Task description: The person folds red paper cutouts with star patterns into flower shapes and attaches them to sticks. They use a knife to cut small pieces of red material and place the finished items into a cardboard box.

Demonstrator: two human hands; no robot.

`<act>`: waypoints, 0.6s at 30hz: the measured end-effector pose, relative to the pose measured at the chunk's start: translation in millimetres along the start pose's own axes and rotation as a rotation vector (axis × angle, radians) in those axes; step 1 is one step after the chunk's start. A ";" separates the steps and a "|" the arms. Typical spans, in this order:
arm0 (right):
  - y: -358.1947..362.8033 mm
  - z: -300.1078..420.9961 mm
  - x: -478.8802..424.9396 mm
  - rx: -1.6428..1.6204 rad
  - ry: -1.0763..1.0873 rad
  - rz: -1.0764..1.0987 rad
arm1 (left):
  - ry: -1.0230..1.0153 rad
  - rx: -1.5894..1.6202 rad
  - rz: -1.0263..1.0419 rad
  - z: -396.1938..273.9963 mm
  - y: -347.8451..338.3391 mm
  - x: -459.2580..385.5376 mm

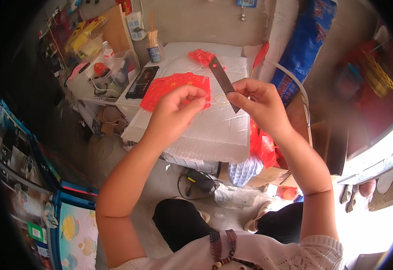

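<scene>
My right hand (262,101) grips a dark, flat metal strip (220,75) with a slanted end, between thumb and fingers. My left hand (183,108) is held over the front of a stack of red plastic flags (172,86) with yellow stars. Its thumb and forefinger come together at the tips; whether something small is pinched there is unclear. Between the hands, a thin yellowish ring (220,99), perhaps a rubber band, lies on the foam-covered table (213,131). A pile of small red plastic pieces (201,56) sits near the table's back edge.
To the left lie a smartphone (142,82) and a clear plastic bin (115,76). A holder of wooden sticks (154,50) stands at the back left. More red flags (265,145) hang by the table's right side, above a cardboard box (267,177). A black power adapter (199,180) lies underneath.
</scene>
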State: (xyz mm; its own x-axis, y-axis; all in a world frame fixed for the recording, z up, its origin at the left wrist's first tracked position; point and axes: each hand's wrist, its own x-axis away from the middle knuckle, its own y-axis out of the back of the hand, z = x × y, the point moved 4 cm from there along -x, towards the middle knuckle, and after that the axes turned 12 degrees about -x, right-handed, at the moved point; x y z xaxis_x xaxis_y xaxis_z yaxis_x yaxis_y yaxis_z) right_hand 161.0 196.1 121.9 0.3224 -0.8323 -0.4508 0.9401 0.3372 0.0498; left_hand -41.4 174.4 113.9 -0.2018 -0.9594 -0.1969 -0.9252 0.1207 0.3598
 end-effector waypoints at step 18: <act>-26.0 -12.8 14.9 0.694 0.481 -0.075 | 0.022 -0.052 0.042 19.7 -19.5 -8.7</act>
State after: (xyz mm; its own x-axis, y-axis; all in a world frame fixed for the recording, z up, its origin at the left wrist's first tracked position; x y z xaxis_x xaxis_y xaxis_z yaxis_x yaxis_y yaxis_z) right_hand 140.0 180.5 102.5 0.3216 -0.5112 -0.7970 0.8626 -0.1890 0.4693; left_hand -27.9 185.5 90.7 -0.2329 -0.9591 -0.1609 -0.8977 0.1484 0.4149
